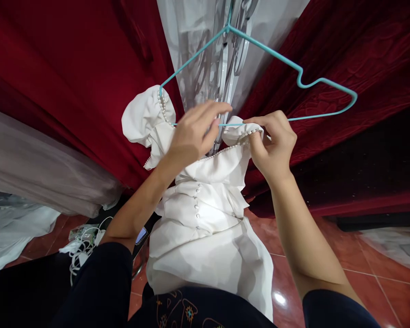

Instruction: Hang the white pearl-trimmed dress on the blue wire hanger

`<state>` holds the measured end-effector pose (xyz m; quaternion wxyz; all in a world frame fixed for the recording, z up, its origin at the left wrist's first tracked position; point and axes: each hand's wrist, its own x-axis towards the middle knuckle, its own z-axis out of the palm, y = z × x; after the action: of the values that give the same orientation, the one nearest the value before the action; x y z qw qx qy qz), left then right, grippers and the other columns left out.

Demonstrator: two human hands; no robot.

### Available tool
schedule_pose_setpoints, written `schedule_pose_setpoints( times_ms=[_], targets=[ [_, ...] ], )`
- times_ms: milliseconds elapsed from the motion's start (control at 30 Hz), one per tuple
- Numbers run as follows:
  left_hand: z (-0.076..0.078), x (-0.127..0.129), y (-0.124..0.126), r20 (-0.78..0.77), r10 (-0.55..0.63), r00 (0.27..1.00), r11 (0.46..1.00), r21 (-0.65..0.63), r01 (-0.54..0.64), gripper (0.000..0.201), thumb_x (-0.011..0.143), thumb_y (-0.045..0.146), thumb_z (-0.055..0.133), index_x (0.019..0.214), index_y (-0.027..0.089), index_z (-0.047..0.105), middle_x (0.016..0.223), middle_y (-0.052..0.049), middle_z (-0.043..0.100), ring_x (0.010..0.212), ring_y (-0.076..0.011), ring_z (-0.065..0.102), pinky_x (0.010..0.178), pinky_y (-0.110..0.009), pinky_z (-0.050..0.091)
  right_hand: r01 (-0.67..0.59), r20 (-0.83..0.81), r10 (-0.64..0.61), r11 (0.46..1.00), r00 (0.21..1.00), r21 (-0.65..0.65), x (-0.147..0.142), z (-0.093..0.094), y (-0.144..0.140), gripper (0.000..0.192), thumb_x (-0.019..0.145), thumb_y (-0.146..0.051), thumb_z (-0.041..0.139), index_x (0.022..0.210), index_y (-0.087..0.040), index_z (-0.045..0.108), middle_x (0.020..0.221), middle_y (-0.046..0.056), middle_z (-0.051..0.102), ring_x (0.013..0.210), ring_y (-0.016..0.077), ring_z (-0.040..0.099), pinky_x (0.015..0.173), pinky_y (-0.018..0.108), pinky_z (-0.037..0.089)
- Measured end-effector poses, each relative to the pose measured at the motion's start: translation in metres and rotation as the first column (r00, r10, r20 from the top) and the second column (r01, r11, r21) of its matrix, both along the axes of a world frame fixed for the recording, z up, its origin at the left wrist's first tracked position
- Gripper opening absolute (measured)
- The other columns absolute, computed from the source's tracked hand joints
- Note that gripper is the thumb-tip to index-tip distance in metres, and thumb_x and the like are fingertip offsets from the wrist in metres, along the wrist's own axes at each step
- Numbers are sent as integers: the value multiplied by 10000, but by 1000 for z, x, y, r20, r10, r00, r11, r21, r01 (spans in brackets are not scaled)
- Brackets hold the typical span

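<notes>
A white dress (pixel 205 214) with pearl trim and a row of small buttons hangs in front of me. A teal wire hanger (pixel 259 48) is above it; the dress's left puffed sleeve (pixel 146 116) is hooked over the hanger's left end. My left hand (pixel 194 132) hovers at the hanger's lower bar with curled fingers, touching the top of the dress. My right hand (pixel 273 141) pinches the pearl-edged right shoulder of the dress just under the bar. The hanger's right end is bare.
Dark red velvet curtains (pixel 71 68) hang left and right, with a silvery sheer garment (pixel 208 54) between them behind the hanger. Pale tulle (pixel 37 168) lies at the left. A white cable bundle (pixel 84 246) sits on the red tiled floor (pixel 328 255).
</notes>
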<state>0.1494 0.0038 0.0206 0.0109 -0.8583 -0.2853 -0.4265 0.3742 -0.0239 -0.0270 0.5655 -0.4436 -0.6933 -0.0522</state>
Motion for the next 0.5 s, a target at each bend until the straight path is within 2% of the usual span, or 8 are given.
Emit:
schedule_pose_setpoints(
  times_ms=[100, 167, 233, 300, 367, 433, 467, 500],
  targets=[
    [-19, 17, -7, -34, -1, 999, 994, -109, -2, 375, 1084, 71, 384, 1182, 240, 704, 1147, -31, 785, 1124, -224, 745, 1009, -401, 537, 4, 14, -4, 1000, 1000, 2, -2, -3, -5, 332, 952, -175, 490, 1153, -248, 744, 1040, 90, 684, 1033, 262, 704, 948, 479, 596],
    [-23, 21, -10, 2, 35, 999, 991, -126, -34, 423, 1034, 3, 390, 1174, 224, 723, 1116, -24, 800, 1099, -218, 752, 1016, -389, 528, -2, 62, 1, 1000, 998, 14, -2, -5, -12, 469, 894, -114, 481, 1260, -268, 730, 1195, 106, 686, 1183, 284, 693, 1002, 499, 587],
    [-22, 20, -11, 19, 40, 999, 989, -146, -37, 444, 1014, -18, 394, 1161, 223, 737, 1110, -16, 805, 1084, -211, 753, 1028, -380, 531, 39, 85, -44, 997, 995, 59, 3, -5, -18, 552, 861, -96, 491, 1330, -283, 714, 1307, 126, 659, 1272, 313, 662, 948, 494, 593],
    [-19, 17, -10, 38, 33, 999, 986, -164, -26, 446, 1003, -29, 402, 1139, 223, 744, 1105, -7, 807, 1062, -203, 755, 1024, -375, 539, 147, 13, -152, 975, 988, 165, 19, -5, -21, 551, 832, -108, 527, 1320, -264, 731, 1298, 162, 638, 1223, 328, 659, 754, 418, 561],
    [-16, 13, -7, 56, 33, 998, 984, -178, -22, 432, 995, -37, 423, 1116, 218, 750, 1096, -3, 808, 1046, -199, 756, 1010, -371, 544, 285, -119, -261, 911, 958, 299, 47, -4, -18, 490, 792, -145, 576, 1244, -218, 751, 1200, 180, 622, 1079, 302, 656, 581, 333, 418],
    [-13, 9, -5, 64, 36, 997, 981, -193, -23, 419, 991, -36, 445, 1106, 214, 762, 1079, -2, 811, 1025, -197, 757, 996, -367, 547, 386, -205, -330, 833, 921, 395, 81, 0, -9, 396, 769, -209, 613, 1148, -186, 723, 1094, 149, 600, 931, 242, 615, 536, 284, 289],
    [-12, 8, -5, 64, 35, 997, 978, -209, -21, 419, 988, -32, 451, 1105, 214, 769, 1072, -3, 812, 1014, -197, 757, 986, -364, 550, 399, -183, -354, 810, 917, 429, 97, 4, -4, 335, 765, -253, 632, 1088, -185, 691, 1034, 115, 594, 851, 199, 580, 538, 263, 243],
    [-10, 7, -6, 64, 29, 998, 972, -234, -13, 425, 984, -29, 451, 1108, 214, 777, 1074, -4, 814, 1009, -196, 758, 970, -358, 554, 413, -168, -378, 810, 910, 416, 111, 9, 2, 300, 765, -264, 653, 1054, -181, 665, 1008, 94, 599, 816, 171, 553, 550, 258, 240]
  ],
)
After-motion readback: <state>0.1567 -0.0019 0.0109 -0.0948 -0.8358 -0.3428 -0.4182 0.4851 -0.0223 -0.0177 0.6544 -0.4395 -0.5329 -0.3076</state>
